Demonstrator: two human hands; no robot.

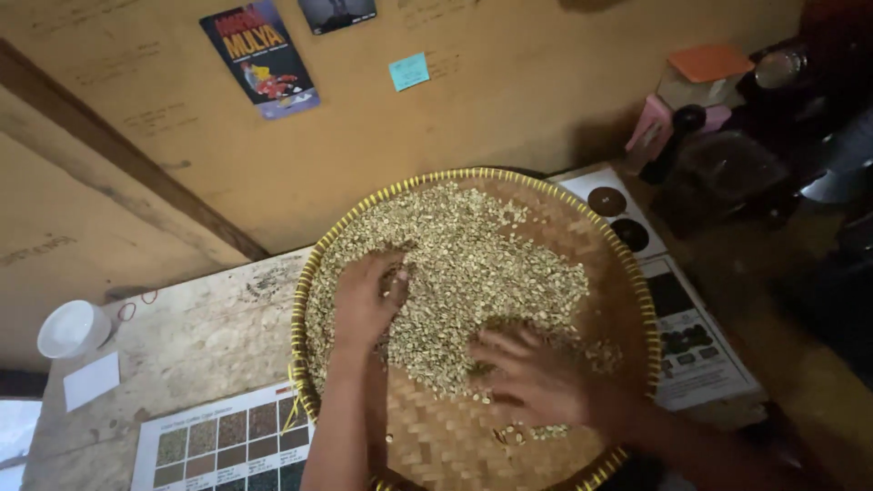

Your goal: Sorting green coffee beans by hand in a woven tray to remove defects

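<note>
Two bare hands are seen reaching into a round woven tray (627, 273) with a yellow-bound rim, which is set on a pale wooden worktop (200, 336) against an ochre wall. The left hand (368, 295) is laid palm-down on the heap of pale green beans (473, 264), its fingers curled and pressed together into the pile. The right hand (532, 373) is held flat at the near edge of the heap, its fingers spread over the beans. The beans are small, oval and greenish-beige, piled across the far half of the tray, with bare weave left nearer the person. A printed chart of bean samples (227, 445) lies just beside the tray.
</note>
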